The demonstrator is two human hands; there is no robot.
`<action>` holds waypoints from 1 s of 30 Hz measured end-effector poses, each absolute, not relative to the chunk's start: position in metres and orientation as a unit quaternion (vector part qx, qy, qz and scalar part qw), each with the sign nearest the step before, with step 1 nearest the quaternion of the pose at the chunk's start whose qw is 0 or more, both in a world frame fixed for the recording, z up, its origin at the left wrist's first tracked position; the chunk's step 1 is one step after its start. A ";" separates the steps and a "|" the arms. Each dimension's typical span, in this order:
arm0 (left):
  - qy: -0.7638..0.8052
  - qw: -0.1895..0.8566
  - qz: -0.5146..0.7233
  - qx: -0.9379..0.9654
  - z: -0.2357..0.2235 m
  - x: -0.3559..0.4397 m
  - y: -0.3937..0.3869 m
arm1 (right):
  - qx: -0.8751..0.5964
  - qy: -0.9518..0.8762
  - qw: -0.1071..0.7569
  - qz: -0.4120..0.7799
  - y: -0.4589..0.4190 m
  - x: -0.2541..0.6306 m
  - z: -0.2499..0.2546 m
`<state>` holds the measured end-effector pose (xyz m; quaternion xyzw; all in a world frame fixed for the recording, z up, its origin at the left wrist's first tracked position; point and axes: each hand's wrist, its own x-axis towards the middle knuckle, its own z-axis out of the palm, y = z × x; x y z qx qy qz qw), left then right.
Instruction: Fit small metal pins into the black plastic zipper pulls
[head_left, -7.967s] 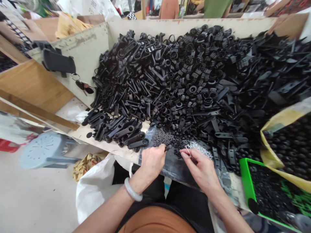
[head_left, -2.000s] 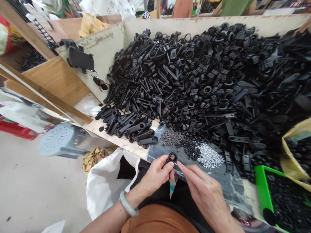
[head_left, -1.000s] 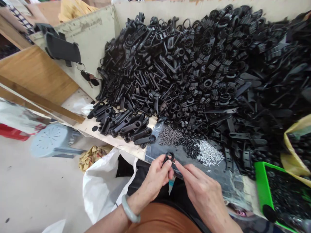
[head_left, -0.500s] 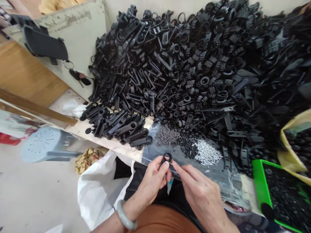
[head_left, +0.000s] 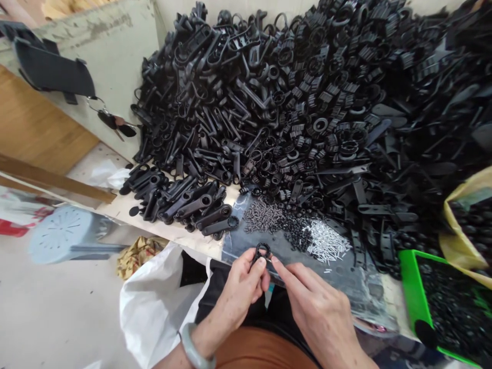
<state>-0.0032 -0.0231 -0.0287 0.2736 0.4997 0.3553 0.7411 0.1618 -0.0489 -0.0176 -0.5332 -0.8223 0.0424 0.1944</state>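
In my left hand (head_left: 243, 287) a black plastic ring-shaped clamp (head_left: 263, 248) is pinched between thumb and fingers, its toothed loop facing up. My right hand (head_left: 321, 302) meets the clamp's right side with its index fingertip. The other right fingers are curled, and the thumb is hidden. Something tiny and pale shows at that fingertip, too small to name. Just beyond the hands, on a dark mat (head_left: 253, 243), lie small brownish-grey pieces (head_left: 264, 214), small black pieces (head_left: 295, 230) and a heap of silvery pins (head_left: 328, 241).
A big pile of black plastic parts (head_left: 246, 102) covers the table's back. Finished-looking black arms (head_left: 192, 205) lie at the left edge. A green bin (head_left: 413, 287) and yellow bag (head_left: 457, 225) stand right. A white sack (head_left: 154, 302) hangs below, near a blue stool (head_left: 57, 233).
The view has shifted slightly, so the table's contents sit a little further left. Both hands keep nearly the same pose around the clamp.
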 end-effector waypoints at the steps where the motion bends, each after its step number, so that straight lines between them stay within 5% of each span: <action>1: 0.501 0.741 0.355 0.273 -0.029 -0.003 -0.023 | -0.534 -0.822 0.192 0.043 -0.049 0.162 -0.017; 30: 0.522 0.735 0.347 0.259 -0.030 -0.001 -0.025 | -0.481 -0.862 0.160 -0.019 -0.032 0.158 -0.003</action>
